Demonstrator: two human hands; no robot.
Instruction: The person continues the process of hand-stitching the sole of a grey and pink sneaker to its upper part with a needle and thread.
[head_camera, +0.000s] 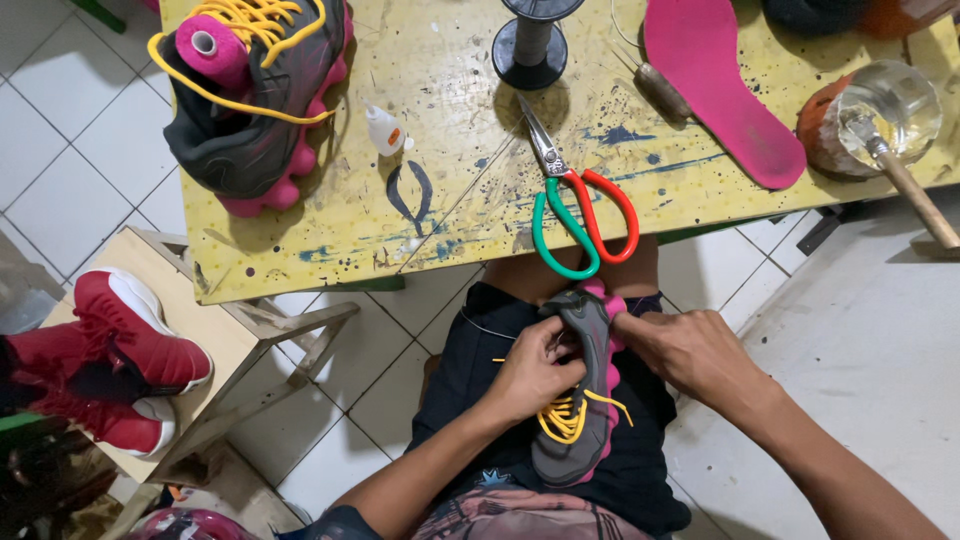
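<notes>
Both hands grasp the grey-and-pink shoe (590, 400) on the lap: left hand (530, 375) at 9 o'clock, right hand (690, 350) at 3; scissors (575, 205) lie on the surface (440, 60) at 12.

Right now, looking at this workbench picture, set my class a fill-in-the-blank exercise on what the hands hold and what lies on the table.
1. Both hands, left hand and right hand, hold a grey shoe with ____ laces.
2. The scissors on the yellow table have one red handle and one ____ handle.
3. The loose insole on the table is ____.

Missing words: yellow; green; pink
</notes>
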